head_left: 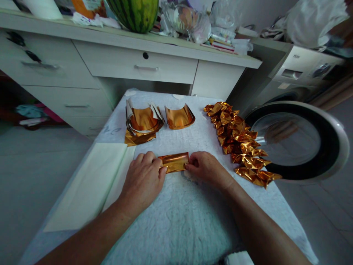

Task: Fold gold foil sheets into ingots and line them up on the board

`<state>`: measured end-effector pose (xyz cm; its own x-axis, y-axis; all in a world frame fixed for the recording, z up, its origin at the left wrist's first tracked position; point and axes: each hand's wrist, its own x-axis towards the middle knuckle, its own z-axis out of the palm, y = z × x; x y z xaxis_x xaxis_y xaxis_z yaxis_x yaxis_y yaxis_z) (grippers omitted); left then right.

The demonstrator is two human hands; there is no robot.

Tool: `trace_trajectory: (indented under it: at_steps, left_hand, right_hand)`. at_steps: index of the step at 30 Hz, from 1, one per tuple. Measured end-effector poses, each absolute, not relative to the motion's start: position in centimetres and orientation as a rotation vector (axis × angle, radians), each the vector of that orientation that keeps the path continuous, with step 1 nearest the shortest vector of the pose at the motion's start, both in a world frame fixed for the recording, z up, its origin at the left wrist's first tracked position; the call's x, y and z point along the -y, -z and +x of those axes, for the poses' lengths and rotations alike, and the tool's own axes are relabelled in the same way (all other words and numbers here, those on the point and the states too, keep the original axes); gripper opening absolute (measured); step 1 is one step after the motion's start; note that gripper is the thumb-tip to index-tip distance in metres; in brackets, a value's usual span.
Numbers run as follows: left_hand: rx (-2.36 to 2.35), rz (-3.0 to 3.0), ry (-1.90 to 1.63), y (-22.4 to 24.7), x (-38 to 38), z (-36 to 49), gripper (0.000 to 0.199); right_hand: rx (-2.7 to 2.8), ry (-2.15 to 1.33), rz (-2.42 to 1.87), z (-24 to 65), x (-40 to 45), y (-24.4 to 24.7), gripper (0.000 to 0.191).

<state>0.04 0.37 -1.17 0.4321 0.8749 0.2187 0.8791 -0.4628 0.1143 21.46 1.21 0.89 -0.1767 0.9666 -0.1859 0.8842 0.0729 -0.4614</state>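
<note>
A sheet of gold foil paper (pixel 174 163), curled into a flattened roll, lies between my hands on the cloth-covered table (pixel 176 221). My left hand (pixel 145 175) grips its left end, thumb in front and fingers behind. At the opposite end, my right hand (pixel 205 168) pinches the paper between thumb and curled fingers. Behind them rests a curved stack of gold foil sheets (pixel 143 119) with white backs, and beside it a smaller curled gold piece (pixel 180 117). To the right runs a row of folded gold foil pieces (pixel 237 140) with pointed ends.
Left of my arm lies an open white paper booklet (pixel 88 180). A white drawer desk (pixel 143 68) stands behind, bearing a watermelon (pixel 135 14), plastic bags and books. At the right, a washing machine's round open door (pixel 298 141) reaches close to the table edge.
</note>
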Motion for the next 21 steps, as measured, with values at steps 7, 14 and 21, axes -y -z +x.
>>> trace_trajectory:
  at_steps: [7, 14, 21]
  left_hand:
    - [1.637, -2.671, 0.358, 0.92, -0.44, 0.08, 0.019]
    - [1.677, -2.695, 0.327, 0.82, -0.48, 0.12, 0.021]
    - [1.717, -2.693, 0.272, 0.74, -0.57, 0.21, 0.020]
  right_hand:
    - [2.183, -0.736, -1.872, 21.57, -1.21, -0.75, 0.014]
    - [2.202, -0.727, -1.875, 21.57, -1.27, -0.69, 0.013]
    - [2.169, -0.713, -1.916, 21.48, -1.36, -0.45, 0.011]
